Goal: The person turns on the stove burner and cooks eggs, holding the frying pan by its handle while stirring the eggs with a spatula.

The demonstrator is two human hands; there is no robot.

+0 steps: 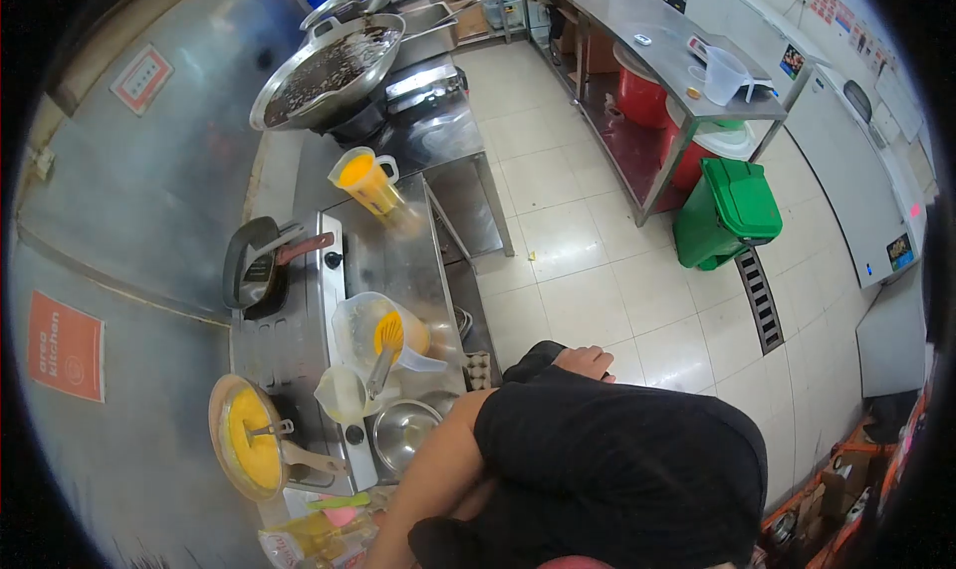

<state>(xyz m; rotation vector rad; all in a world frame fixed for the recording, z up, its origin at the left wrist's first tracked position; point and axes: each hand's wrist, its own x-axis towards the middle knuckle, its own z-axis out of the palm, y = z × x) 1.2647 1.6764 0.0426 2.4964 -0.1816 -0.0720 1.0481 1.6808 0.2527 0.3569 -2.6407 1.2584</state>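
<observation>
A bare forearm, seemingly my left, runs from a black sleeve (617, 450) down to the bottom edge; my left hand is mostly hidden near a yellow-labelled packet (314, 541). My right hand (588, 362) shows beyond the black cloth, fingers slightly bent and apart, holding nothing visible. Beside the forearm are a steel bowl (406, 435), a small clear jug (342, 395) and a larger jug (357, 320) with a yellow whisk (388, 335) in it. At lower left, a pan (221, 425) holds yellow liquid and a utensil.
A dark pan (239, 260) stands on the stove by the wall. Behind it are a jug of orange liquid (366, 181) and a large wok (324, 76) of dark contents. Across the tiled floor (583, 285) stand a green bin (732, 211) and a steel table (637, 16).
</observation>
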